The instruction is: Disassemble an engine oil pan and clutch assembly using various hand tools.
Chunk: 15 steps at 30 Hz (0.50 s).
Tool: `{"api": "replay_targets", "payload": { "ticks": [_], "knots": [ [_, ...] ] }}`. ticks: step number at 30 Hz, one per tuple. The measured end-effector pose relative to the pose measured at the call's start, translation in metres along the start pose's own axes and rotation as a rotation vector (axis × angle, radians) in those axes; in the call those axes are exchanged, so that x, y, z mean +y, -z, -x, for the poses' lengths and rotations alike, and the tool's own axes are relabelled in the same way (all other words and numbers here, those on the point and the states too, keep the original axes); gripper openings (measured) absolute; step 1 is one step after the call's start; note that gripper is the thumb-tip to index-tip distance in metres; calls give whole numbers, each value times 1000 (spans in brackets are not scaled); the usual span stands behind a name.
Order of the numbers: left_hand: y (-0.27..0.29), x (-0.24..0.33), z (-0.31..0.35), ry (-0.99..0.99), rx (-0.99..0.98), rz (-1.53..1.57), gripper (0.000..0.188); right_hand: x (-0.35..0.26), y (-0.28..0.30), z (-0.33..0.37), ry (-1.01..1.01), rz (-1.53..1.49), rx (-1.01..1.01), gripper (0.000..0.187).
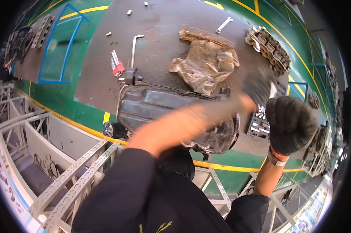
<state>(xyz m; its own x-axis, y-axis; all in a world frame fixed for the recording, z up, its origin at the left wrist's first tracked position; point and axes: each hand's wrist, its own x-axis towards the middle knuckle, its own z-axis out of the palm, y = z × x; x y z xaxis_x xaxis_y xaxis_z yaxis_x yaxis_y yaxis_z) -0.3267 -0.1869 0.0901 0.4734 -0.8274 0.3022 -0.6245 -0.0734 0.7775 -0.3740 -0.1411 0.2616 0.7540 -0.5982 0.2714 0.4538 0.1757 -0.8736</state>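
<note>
My left hand [257, 88], in a dark glove, is stretched across to the right and smeared by motion; its fingers cannot be made out. It is near an open tool case [258, 123] holding silver sockets. My right hand [291, 125], in a dark knitted glove, is raised beside that case with its fingers curled in. Whatever it might hold is hidden. Under my left forearm lies an engine [164, 99] with a dark ribbed pan on top, partly covered by the arm.
Beyond the engine lies a crumpled plastic bag [202, 68] by a wooden block [200, 37]. A long bent bar [134, 50], hex keys in a red holder [118, 68], a wrench [224, 25] and a greasy metal engine part [269, 49] rest on the dark metal surface [102, 89].
</note>
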Motion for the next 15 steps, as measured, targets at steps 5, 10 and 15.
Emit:
{"api": "replay_targets", "payload": {
  "ticks": [5, 10, 15],
  "knots": [
    [91, -28, 29, 27, -277, 289, 26, 26, 93, 26, -5, -322, 419, 44],
    [82, -16, 1, -397, -20, 243, 14, -14, 71, 34, 264, -217, 441, 48],
    [117, -23, -36, -496, -424, 397, 19, -8, 61, 50, 418, -118, 330, 43]
  ]
}}
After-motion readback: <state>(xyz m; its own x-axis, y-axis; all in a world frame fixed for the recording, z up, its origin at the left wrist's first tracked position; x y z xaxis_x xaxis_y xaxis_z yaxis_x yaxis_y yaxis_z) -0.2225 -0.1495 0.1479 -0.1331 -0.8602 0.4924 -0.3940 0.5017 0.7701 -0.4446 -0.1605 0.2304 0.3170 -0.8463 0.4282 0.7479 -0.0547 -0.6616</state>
